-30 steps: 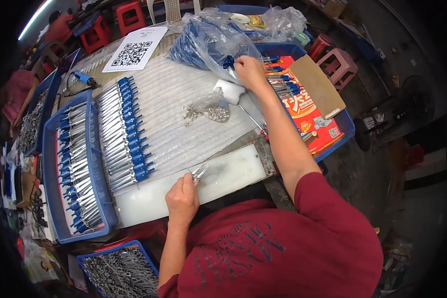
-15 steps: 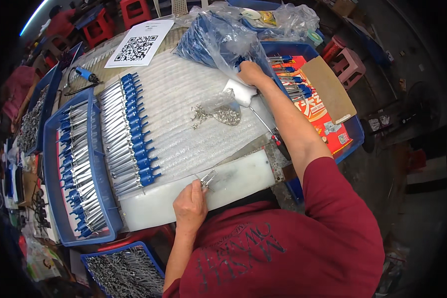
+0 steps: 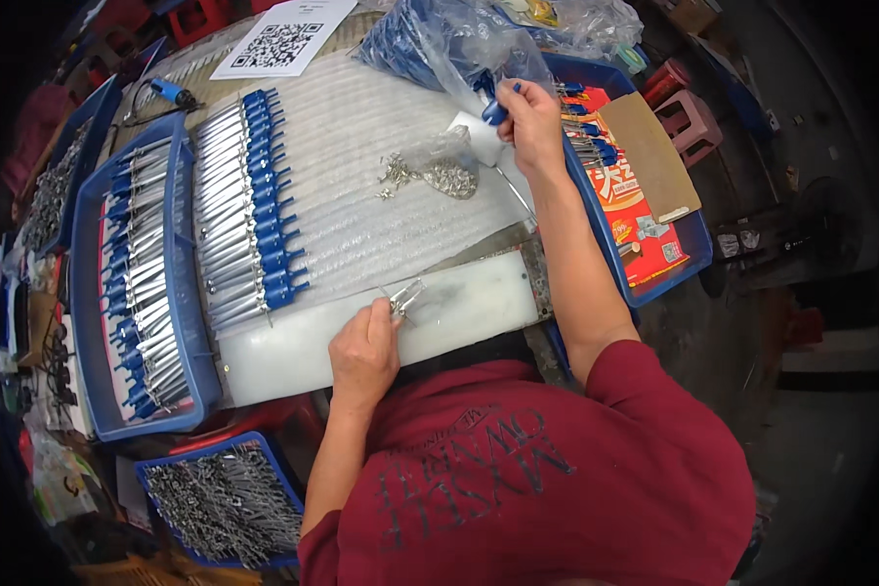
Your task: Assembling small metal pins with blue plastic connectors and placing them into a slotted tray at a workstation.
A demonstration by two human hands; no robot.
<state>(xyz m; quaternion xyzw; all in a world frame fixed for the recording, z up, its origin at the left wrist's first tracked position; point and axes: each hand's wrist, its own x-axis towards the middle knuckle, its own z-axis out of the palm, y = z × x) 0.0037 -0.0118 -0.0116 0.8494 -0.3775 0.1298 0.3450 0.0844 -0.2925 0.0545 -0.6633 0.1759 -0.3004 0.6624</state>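
Note:
My left hand [image 3: 366, 352] pinches a small metal part with thin prongs [image 3: 406, 297] above the white board [image 3: 479, 303] at the table's near edge. My right hand [image 3: 535, 125] is raised beside the clear plastic bag [image 3: 425, 49], fingers closed around a blue plastic piece [image 3: 498, 109]. More blue pieces show through the bag. Small silver screws [image 3: 449, 178] lie in and beside a little clear bag on the foam-covered table [image 3: 352, 186]. To the left, finished-looking rods with blue ends [image 3: 264, 205] lie side by side in a long row.
A blue tray [image 3: 193, 322] of similar rods stands at the left. Another blue tray [image 3: 689, 269], holding rods, red packaging and cardboard [image 3: 649, 156], is at the right. Metal parts fill a bin [image 3: 225, 498] below the table. A blue-handled tool [image 3: 171, 93] and a printed sheet [image 3: 283, 37] lie farther back.
My right hand has drawn back from the plastic bag, now with a blue plastic piece in its fingers. My left hand keeps its pinch on the metal part. The view has shifted slightly.

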